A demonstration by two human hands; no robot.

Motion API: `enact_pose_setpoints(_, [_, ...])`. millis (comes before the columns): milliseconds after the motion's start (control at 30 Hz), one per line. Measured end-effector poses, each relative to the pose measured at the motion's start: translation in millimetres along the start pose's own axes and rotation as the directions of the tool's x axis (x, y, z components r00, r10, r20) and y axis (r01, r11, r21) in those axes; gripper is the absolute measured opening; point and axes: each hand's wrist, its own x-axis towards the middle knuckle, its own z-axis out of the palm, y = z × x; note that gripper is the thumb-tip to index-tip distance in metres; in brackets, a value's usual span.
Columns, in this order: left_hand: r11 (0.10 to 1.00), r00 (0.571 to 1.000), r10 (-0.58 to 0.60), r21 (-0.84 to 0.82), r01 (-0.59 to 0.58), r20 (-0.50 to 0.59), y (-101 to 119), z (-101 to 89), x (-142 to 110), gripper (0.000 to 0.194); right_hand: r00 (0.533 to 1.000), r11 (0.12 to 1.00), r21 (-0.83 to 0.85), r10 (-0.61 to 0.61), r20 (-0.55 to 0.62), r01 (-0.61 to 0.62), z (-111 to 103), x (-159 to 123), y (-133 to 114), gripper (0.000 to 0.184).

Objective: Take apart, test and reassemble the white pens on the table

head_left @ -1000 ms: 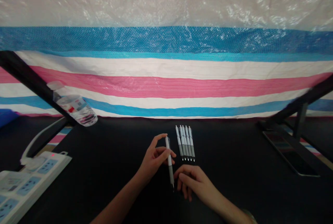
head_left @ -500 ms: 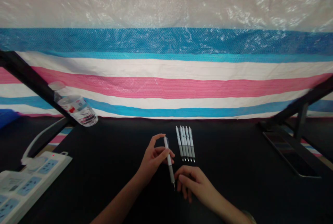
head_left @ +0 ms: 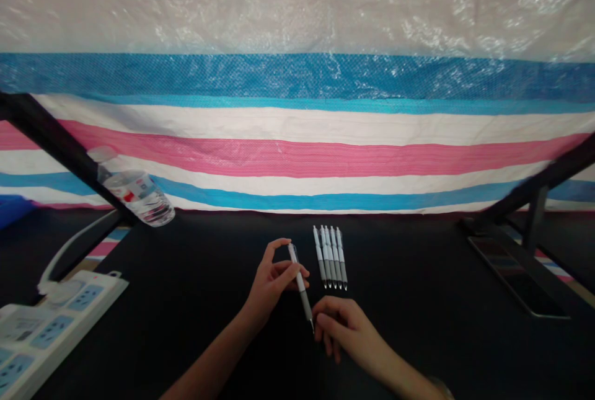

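My left hand (head_left: 272,282) pinches a white and grey pen (head_left: 300,285) by its upper half, tip pointing down toward me. My right hand (head_left: 341,325) sits just below and to the right, fingers curled, its fingertips close to the pen's tip; whether they hold anything is hidden. Several matching pens (head_left: 331,256) lie side by side on the black table (head_left: 418,313) just beyond my hands, to the right of the held pen.
A clear water bottle (head_left: 134,192) lies tilted at the back left. A white power strip (head_left: 41,328) sits at the left edge. A dark phone (head_left: 515,276) rests on a black stand at the right. A striped tarp (head_left: 297,108) hangs behind.
The held pen has tilted slightly, its top leaning further left. My right hand has barely shifted.
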Motion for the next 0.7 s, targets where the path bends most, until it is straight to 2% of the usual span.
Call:
enact_pose_setpoints(67, [1.000, 1.000, -0.001, 0.003, 0.001, -0.013, 0.2, -0.3, 1.6, 0.068, 0.998, 0.993, -0.107, -0.052, -0.038, 0.048, -0.7, -2.2, -4.1, 0.031])
enact_pose_setpoints(133, [1.000, 1.000, -0.005, 0.013, 0.005, -0.023, 1.9, -0.1, 3.6, 0.067, 0.973, 0.929, -0.334, -0.206, -0.103, 0.161, -3.8, -4.5, -9.2, 0.024])
enact_pose_setpoints(200, [0.999, 1.000, -0.009, 0.040, 0.010, -0.028, 4.8, 0.6, 6.7, 0.066, 0.899, 0.755, -0.594, -0.422, -0.115, 0.278, -9.3, -5.9, -13.3, 0.020])
enact_pose_setpoints(300, [0.992, 1.000, -0.004, 0.126, 0.006, -0.019, 9.1, 1.5, 16.7, 0.066, 0.779, 0.437, -0.825, -0.627, 0.007, 0.359, -19.1, -4.2, -14.3, 0.029])
enact_pose_setpoints(367, [0.975, 1.000, 0.020, 0.223, -0.019, -0.001, 10.3, 1.5, 27.7, 0.065, 0.733, 0.239, -0.902, -0.670, 0.115, 0.360, -24.3, -0.4, -11.2, 0.038])
enact_pose_setpoints(433, [0.937, 0.997, 0.066, 0.341, -0.074, 0.035, 9.7, 1.5, 40.9, 0.059, 0.716, 0.064, -0.941, -0.666, 0.208, 0.333, -27.4, 4.6, -6.1, 0.039])
enact_pose_setpoints(500, [0.898, 0.991, 0.119, 0.421, -0.130, 0.054, 7.5, 2.2, 53.7, 0.053, 0.713, -0.054, -0.949, -0.647, 0.270, 0.310, -28.4, 9.9, -0.9, 0.031])
enact_pose_setpoints(600, [0.863, 0.983, 0.182, 0.473, -0.178, 0.039, 2.5, 4.7, 67.7, 0.047, 0.692, -0.141, -0.947, -0.653, 0.307, 0.287, -27.8, 15.3, 4.0, 0.020])
enact_pose_setpoints(700, [0.826, 0.971, 0.240, 0.523, -0.209, 0.009, -2.7, 6.8, 73.0, 0.045, 0.673, -0.163, -0.945, -0.669, 0.316, 0.282, -26.4, 15.8, 3.0, 0.015])
